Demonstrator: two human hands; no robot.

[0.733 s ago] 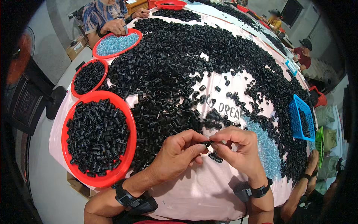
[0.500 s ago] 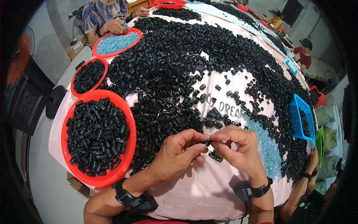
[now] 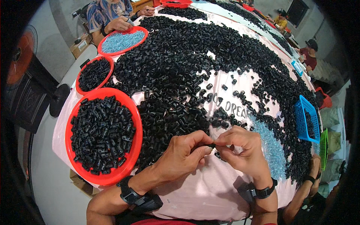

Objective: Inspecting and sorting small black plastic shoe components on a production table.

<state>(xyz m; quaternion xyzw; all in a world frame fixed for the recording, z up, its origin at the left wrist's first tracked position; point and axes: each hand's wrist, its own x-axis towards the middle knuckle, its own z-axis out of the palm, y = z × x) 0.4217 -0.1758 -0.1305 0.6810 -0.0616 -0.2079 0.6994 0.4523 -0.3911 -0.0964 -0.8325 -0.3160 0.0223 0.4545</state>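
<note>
My left hand (image 3: 183,153) and my right hand (image 3: 242,150) meet just below the middle of the frame, over the pale cloth of the table (image 3: 210,191). Between them sits a small black plastic piece (image 3: 211,145) — my left thumb and forefinger pinch it from the left, and the fingers (image 3: 225,144) of my right hand close narrowly on its other end, so both sets of fingertips touch it and hide most of it. The piece is held just above the cloth, not resting in the heap.

Right above my hands the big heap of black plastic pieces (image 3: 180,75) spreads over the centre and upper part of the frame. To the right of my right hand lies a patch of small pale blue pieces (image 3: 270,146). At the left, a large red tray (image 3: 137,142) is full of black pieces; above it stands a smaller red tray (image 3: 78,75) of the same, and farther up a red tray of blue pieces (image 3: 122,41), where another person's hand (image 3: 118,25) rests at the rim. A blue basket (image 3: 305,118) sits at the right edge of the table — a green one (image 3: 323,140) just beside it.
</note>
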